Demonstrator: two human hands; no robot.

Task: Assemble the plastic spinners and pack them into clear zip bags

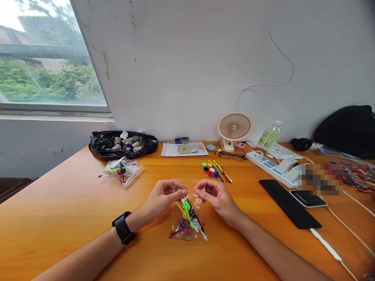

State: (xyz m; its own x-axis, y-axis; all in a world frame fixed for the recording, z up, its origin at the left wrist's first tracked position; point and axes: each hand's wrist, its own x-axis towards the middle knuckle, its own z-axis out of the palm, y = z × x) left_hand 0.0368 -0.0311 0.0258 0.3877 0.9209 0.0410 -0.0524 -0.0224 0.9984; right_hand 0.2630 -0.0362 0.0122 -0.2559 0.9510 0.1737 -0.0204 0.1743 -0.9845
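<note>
Over on the left lies a filled bag (135,171). The left hand (165,195) has a pinched grip on the top of a clear bag (176,219) held over the table (140,253); the right hand (216,198) pinches opposite. Uneven tugging might split the film, spilling arrows (192,223).

The held bag (187,216) is glossy, clear plastic.

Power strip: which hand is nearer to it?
Right. In the view, the right hand is below and left of the power strip; the left hand is farther left.
</note>
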